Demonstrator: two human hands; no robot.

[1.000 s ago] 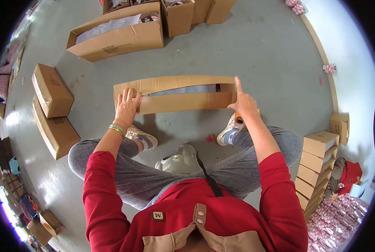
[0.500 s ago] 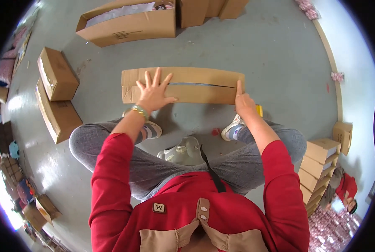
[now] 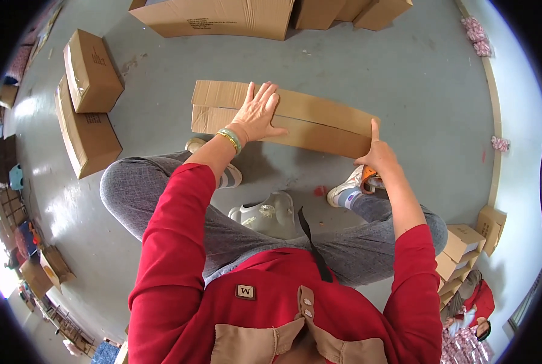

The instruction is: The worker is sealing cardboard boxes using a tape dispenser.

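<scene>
Spread flat, your left hand point(image 3: 257, 115) rests on the long carton point(image 3: 325, 112), clamped on nothing; your right hand point(image 3: 380, 156) braces its right end, thumb and forefinger apart. That carton lies just beyond your shoes point(image 3: 343, 188), right end nearer you. Lifting your left palm could let the top flaps point(image 3: 219, 94) spring up (no tape shows along them); pushing harder from the right might skew it. Dark print marks the stacked cartons point(image 3: 93, 70) at left and the far carton point(image 3: 216, 18); your chest badge point(image 3: 245, 292) bears one letter.
</scene>
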